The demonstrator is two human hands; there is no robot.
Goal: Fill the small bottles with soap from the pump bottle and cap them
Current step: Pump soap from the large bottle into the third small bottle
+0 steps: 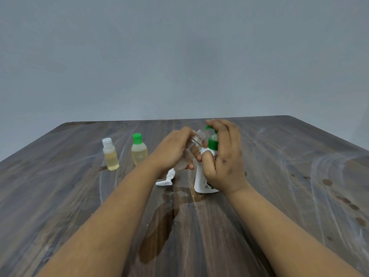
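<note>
Left hand (171, 150) grip wrapped round empty small bottle (192, 149), tilted, long axis leaning up-right, open threaded mouth just beside green nozzle. Right hand (223, 154) draped over pump bottle (205, 176) head, fingers curled on top, ready to press. Mouth looks slightly short of spout. Two filled capped bottles (110, 156) (139, 151) left on tabletop (279, 196); loose white cap (166, 178) near.

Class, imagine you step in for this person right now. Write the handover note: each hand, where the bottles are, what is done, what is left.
Left hand grips the uncapped clear bottle, tilted, mouth toward the pump spout.
Right hand rests on the pump bottle, fingers over the green pump head.
Done: white-capped bottle and green-capped bottle stand filled and capped at left.
Left: fill the held bottle, then fit the white cap lying on the table.
</note>
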